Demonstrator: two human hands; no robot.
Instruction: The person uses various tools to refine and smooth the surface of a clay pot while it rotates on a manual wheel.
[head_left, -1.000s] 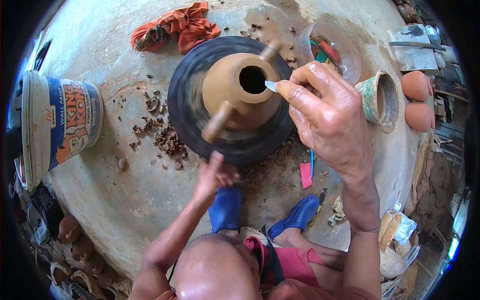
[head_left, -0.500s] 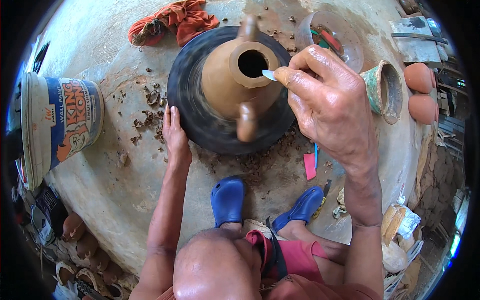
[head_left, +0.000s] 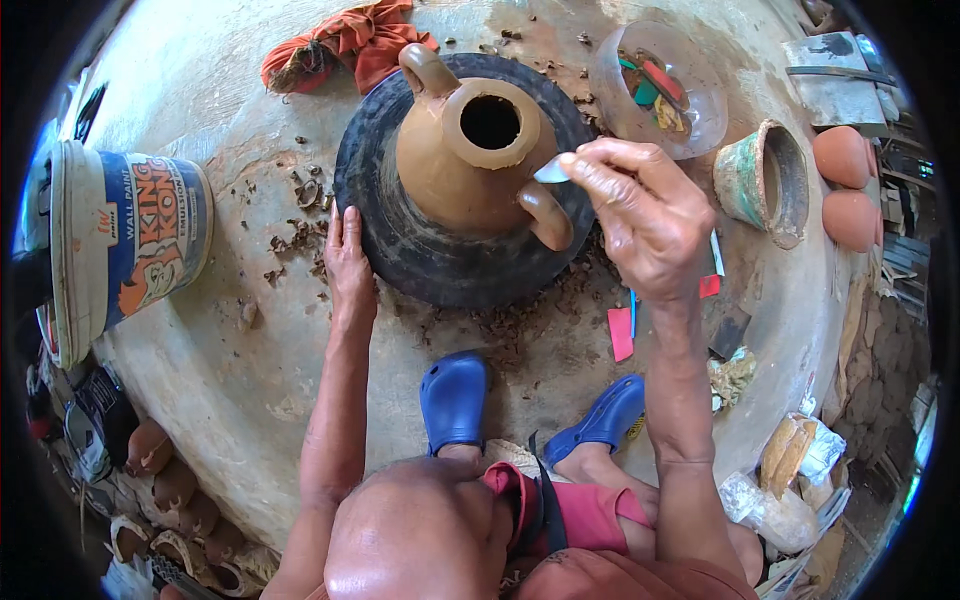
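Note:
A brown clay pot with a round dark mouth and two looped handles stands upright on a dark potter's wheel. One handle points to the far left, the other handle to the near right. My left hand rests at the wheel's left edge with its fingers stretched out. Between thumb and fingers, my right hand pinches a small pale scraper. Its tip lies over the pot's right shoulder, just above the near handle; whether it touches the clay I cannot tell.
On the left stands a paint bucket; an orange cloth lies at the back. To the right are a clear plastic tub with tools, a stained pot and two reddish pots. Clay scraps litter the floor around the wheel.
The wheel and pot have turned, bringing the near handle to the right; their blur has gone. My right hand has moved slightly down from the rim with the scraper. My left hand stays put.

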